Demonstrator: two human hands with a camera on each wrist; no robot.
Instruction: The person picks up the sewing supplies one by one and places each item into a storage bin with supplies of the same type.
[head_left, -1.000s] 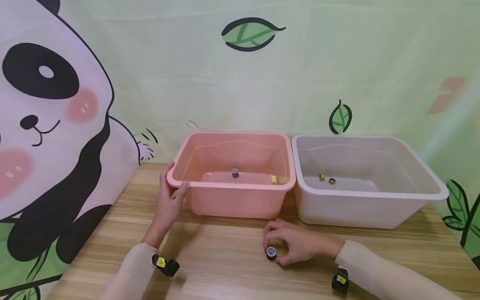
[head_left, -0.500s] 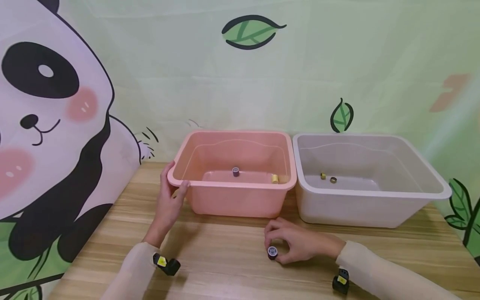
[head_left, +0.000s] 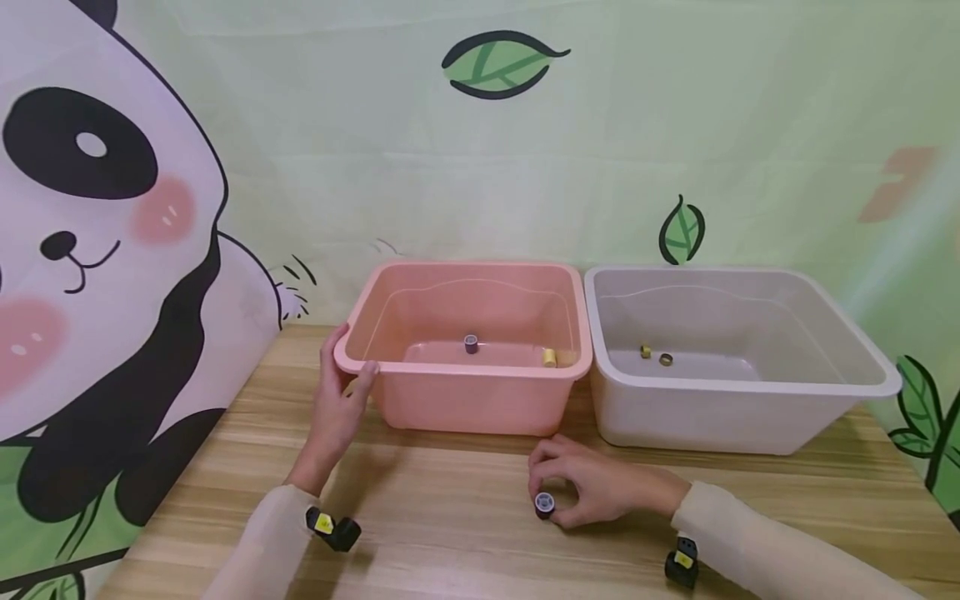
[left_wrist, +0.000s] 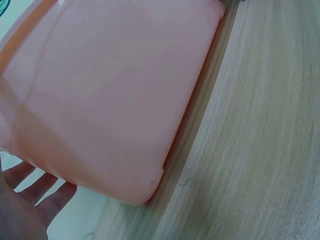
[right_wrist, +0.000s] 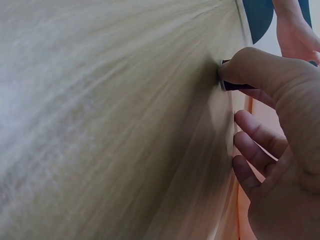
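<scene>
My left hand (head_left: 335, 417) holds the near left corner of a pink plastic tub (head_left: 472, 402), its thumb on the front of the rim. In the left wrist view, the fingers (left_wrist: 56, 201) lie along the tub's outer wall. My right hand (head_left: 596, 485) pinches a small dark cylinder (head_left: 544, 505) with a pale, spoked top between thumb and index finger. The cylinder stands upright on the wooden table in front of the tub. In the right wrist view, the thumb covers part of the cylinder (right_wrist: 240, 86), and the other fingertips touch the tabletop.
Inside the pink tub lie another dark cylinder (head_left: 471, 344) and a yellow cylinder (head_left: 550, 358). A grey tub (head_left: 697, 421) beside it holds a small yellow piece (head_left: 645, 352) and a brass-coloured ring (head_left: 666, 360). A panda-print cloth (head_left: 337, 167) hangs behind the table.
</scene>
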